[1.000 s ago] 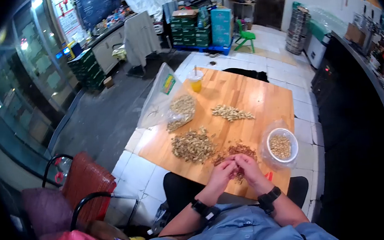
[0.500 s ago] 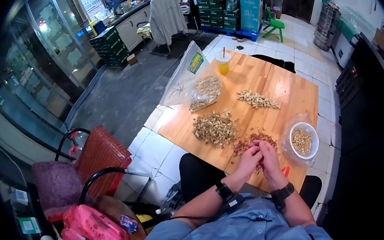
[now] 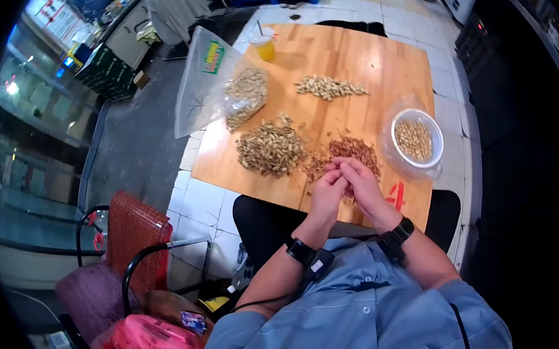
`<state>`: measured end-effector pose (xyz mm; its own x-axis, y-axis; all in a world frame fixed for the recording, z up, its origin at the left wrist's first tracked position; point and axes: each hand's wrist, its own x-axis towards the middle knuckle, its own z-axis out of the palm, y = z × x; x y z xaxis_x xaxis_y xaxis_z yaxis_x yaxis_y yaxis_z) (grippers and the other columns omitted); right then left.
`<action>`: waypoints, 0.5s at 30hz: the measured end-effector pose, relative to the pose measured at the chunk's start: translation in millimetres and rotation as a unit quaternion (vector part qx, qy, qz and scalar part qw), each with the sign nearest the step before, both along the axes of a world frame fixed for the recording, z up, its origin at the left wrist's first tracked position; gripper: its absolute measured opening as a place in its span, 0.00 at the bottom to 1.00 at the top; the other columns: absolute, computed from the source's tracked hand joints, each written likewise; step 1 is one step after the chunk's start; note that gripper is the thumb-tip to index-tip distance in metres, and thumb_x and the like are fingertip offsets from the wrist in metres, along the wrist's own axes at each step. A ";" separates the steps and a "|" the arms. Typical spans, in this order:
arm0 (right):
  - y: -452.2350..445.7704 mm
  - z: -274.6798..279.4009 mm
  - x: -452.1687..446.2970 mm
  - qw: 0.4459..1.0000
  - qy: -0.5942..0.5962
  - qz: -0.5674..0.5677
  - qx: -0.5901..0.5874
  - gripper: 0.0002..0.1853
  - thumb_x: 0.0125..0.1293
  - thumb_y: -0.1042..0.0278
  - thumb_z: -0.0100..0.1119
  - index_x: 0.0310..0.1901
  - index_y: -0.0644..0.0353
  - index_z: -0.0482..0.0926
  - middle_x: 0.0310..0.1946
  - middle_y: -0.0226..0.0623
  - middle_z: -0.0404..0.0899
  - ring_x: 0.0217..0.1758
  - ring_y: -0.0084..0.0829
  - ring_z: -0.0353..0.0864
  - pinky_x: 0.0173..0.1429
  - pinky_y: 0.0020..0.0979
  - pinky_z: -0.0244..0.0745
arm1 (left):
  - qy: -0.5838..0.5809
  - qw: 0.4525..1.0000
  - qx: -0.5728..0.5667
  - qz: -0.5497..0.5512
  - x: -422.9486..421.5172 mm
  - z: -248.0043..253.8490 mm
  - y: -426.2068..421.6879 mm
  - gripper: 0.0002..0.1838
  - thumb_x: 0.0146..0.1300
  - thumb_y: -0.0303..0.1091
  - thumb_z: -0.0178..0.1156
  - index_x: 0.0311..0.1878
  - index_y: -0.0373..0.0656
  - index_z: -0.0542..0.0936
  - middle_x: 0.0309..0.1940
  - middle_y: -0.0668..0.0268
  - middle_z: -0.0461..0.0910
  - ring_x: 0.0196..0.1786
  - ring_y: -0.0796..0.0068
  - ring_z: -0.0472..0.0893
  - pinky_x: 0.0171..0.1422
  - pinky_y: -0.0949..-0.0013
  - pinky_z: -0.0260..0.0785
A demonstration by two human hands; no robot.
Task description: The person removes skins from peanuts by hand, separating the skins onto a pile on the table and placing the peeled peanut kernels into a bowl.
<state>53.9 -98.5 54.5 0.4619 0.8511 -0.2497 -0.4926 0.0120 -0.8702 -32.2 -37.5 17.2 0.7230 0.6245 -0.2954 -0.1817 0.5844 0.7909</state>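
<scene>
My left hand [image 3: 326, 196] and my right hand [image 3: 364, 186] meet at the fingertips near the table's front edge. Their fingers are pinched together; whatever is between them is hidden. Just beyond and beneath them lies a heap of reddish-brown peanut skins [image 3: 355, 148]. To the left is a larger pile of cracked peanut shells [image 3: 269, 150]. A row of whole peanuts in the shell [image 3: 328, 88] lies farther back. On the right, shelled peanut kernels [image 3: 413, 140] fill part of a white bowl [image 3: 437, 135] lined with clear plastic.
An open clear plastic bag of peanuts [image 3: 246, 92] leans at the wooden table's [image 3: 376, 60] left side. Behind it stands a cup of yellow drink [image 3: 264, 47]. A red item [image 3: 396, 195] lies by the front right edge. A chair [image 3: 135, 233] with a pink bag [image 3: 155, 348] is at left.
The view has tilted down and shifted, so the table sits higher and farther left in the picture. Both hands stay joined at the fingertips beside the skins.
</scene>
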 end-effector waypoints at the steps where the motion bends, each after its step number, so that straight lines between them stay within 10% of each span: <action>1: 0.1 -3.7 2.2 1.000 -0.004 0.003 0.000 0.17 0.78 0.57 0.48 0.53 0.61 0.78 0.49 0.35 0.83 0.41 0.18 0.80 0.39 0.18 0.75 | 0.002 1.000 0.002 0.000 -0.6 -0.3 0.0 0.07 0.72 0.33 0.57 0.44 0.40 0.80 0.34 0.70 0.80 0.33 0.82 0.77 0.40 0.76 0.70; 15: -1.3 -7.8 13.6 1.000 0.001 -0.026 0.015 0.22 0.78 0.56 0.48 0.60 0.65 0.76 0.45 0.32 0.82 0.35 0.14 0.76 0.36 0.16 0.72 | -0.011 1.000 0.000 -0.004 11.9 8.3 7.6 0.08 0.74 0.33 0.55 0.47 0.39 0.78 0.35 0.69 0.80 0.36 0.81 0.78 0.41 0.76 0.72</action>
